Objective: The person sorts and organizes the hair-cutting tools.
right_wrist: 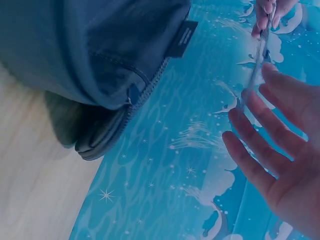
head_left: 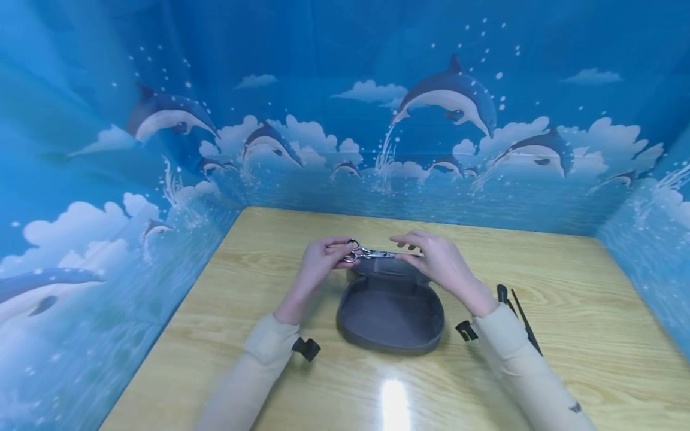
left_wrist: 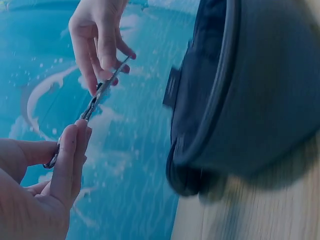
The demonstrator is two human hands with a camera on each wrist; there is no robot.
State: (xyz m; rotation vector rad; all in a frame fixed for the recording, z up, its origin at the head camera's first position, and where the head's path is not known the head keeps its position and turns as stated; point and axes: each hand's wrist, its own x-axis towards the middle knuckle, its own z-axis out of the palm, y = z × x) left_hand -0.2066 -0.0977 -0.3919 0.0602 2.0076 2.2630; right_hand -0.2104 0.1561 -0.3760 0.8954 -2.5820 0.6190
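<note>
My left hand [head_left: 322, 258] pinches the finger rings of a pair of silver scissors [head_left: 380, 254] between thumb and fingers. The blades point right, toward my right hand [head_left: 441, 261]. In the right wrist view that hand's fingers [right_wrist: 260, 120] are spread and fairly straight, and their tips touch or nearly touch the blades. Below the scissors, a dark grey zippered case [head_left: 390, 347] lies opened on the table, its lid raised at the far side. The left wrist view shows the scissors [left_wrist: 95, 102] held out beside the case [left_wrist: 270, 100].
Right of the case, partly behind my right sleeve, lie thin black tools [head_left: 525, 320]. Black wrist mounts [head_left: 307, 348] stick out from both sleeves. A blue dolphin-print curtain [head_left: 323, 185] borders the wooden table [head_left: 259, 239] at the back and sides.
</note>
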